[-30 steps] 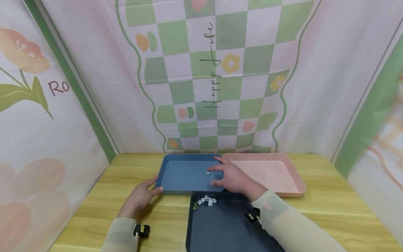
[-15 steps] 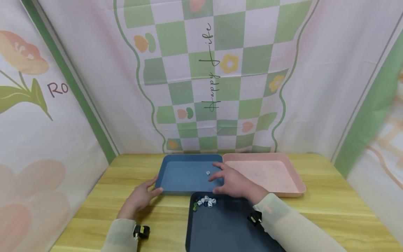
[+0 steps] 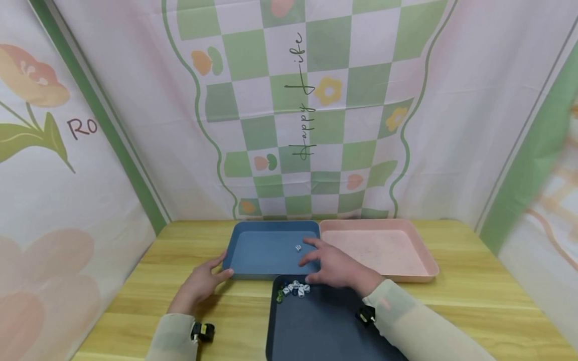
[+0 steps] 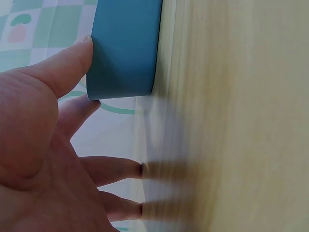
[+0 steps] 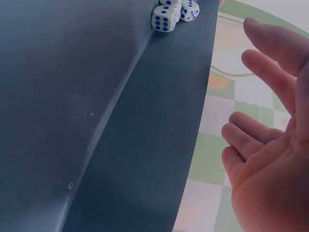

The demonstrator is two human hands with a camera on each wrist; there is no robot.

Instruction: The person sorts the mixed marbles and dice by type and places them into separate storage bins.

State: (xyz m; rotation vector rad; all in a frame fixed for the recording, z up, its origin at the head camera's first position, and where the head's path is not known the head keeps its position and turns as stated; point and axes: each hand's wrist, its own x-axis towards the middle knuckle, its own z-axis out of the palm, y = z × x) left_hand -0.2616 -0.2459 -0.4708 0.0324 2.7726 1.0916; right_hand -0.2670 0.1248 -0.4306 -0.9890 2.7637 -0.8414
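Observation:
A small white die [image 3: 298,247] lies in the blue tray [image 3: 257,250], just left of my right fingertips. My right hand [image 3: 336,263] hovers between the blue tray and the dark tray [image 3: 329,321], its fingers apart and holding nothing. In the far left corner of the dark tray sits a cluster of dice [image 3: 296,288], mostly white, with a few green and dark blue pieces; blue dots show on the white dice [image 5: 164,18] in the right wrist view. My left hand [image 3: 198,283] touches the blue tray's near left corner with thumb and index finger [image 4: 79,113], the other fingers spread.
A pink tray [image 3: 384,250] stands to the right of the blue one, side by side at the back of the wooden table [image 3: 244,321]. Behind them hangs a patterned curtain [image 3: 289,125]. The dark tray lies close in front.
My right hand has drawn back slightly from over the blue tray toward the dark tray, leaving the die fully visible. The left hand stays at the blue tray's corner.

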